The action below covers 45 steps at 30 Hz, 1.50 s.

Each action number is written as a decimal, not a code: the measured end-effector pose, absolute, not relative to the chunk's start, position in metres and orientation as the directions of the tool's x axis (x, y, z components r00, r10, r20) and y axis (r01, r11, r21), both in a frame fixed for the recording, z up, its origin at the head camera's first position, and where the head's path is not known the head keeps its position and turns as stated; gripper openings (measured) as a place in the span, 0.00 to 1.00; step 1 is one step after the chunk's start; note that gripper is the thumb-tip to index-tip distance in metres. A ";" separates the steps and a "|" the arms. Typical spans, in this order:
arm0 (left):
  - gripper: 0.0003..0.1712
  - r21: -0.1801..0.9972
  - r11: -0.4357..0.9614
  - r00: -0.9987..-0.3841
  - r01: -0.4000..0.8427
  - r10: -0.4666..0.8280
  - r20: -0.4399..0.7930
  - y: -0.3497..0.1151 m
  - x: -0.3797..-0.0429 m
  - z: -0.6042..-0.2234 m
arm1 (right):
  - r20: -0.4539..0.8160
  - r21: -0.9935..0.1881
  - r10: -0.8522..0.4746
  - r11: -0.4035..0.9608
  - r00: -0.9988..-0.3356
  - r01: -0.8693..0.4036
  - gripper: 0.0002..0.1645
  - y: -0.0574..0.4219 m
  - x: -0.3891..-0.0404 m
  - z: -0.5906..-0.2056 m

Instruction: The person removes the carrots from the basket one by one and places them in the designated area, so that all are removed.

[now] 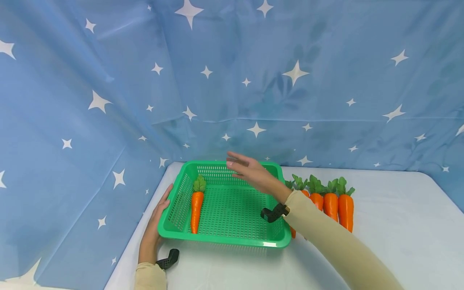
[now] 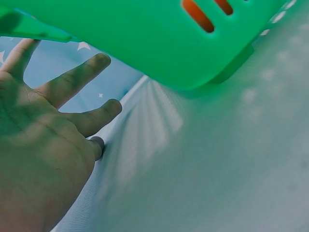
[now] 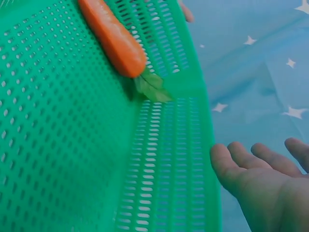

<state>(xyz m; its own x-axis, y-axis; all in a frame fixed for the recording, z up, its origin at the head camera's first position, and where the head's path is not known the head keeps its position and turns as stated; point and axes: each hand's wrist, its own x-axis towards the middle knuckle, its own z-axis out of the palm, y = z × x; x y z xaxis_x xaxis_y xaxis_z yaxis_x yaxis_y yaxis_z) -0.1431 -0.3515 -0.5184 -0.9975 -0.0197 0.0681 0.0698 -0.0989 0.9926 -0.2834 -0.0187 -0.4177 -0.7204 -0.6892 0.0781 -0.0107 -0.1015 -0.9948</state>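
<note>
A green plastic basket [image 1: 232, 213] with slotted walls sits on the white table. One carrot [image 1: 197, 209] with leafy green top lies along its left side, leaves toward the back; the right wrist view shows the same carrot [image 3: 116, 41] at the far end of the basket. My left hand [image 1: 156, 217] is at the basket's left wall, its fingers extended along the outside; in the left wrist view the palm [image 2: 43, 145] faces the basket with fingers spread. Over the back part of the basket, my right hand [image 1: 250, 173] hovers with fingers extended and nothing in it.
Several more carrots [image 1: 330, 205] lie in a row on the table just right of the basket, partly hidden by the right forearm. A blue star-patterned curtain [image 1: 232, 80] hangs behind and to the left. The white tabletop [image 1: 398, 217] extends to the right.
</note>
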 end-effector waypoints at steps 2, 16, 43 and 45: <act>0.37 0.992 -0.105 -0.998 0.069 -0.019 0.068 -0.352 -0.143 -0.519 | 0.062 -0.997 -0.694 -0.073 -0.717 -0.016 0.41 -0.025 -0.283 -0.422; 0.36 0.990 -0.121 -0.997 0.073 -0.023 0.070 -0.354 -0.144 -0.522 | -0.017 -1.000 -0.711 0.024 -0.703 0.000 0.45 -0.061 -0.279 -0.449; 0.36 0.991 -0.127 -0.998 0.050 -0.035 0.046 -0.354 -0.143 -0.521 | -0.144 -0.987 -0.707 0.155 -0.692 0.046 0.40 -0.109 -0.258 -0.487; 0.36 0.992 -0.118 -0.998 0.049 -0.034 0.046 -0.354 -0.143 -0.522 | -0.146 -0.987 -0.711 0.153 -0.688 0.051 0.40 -0.111 -0.258 -0.489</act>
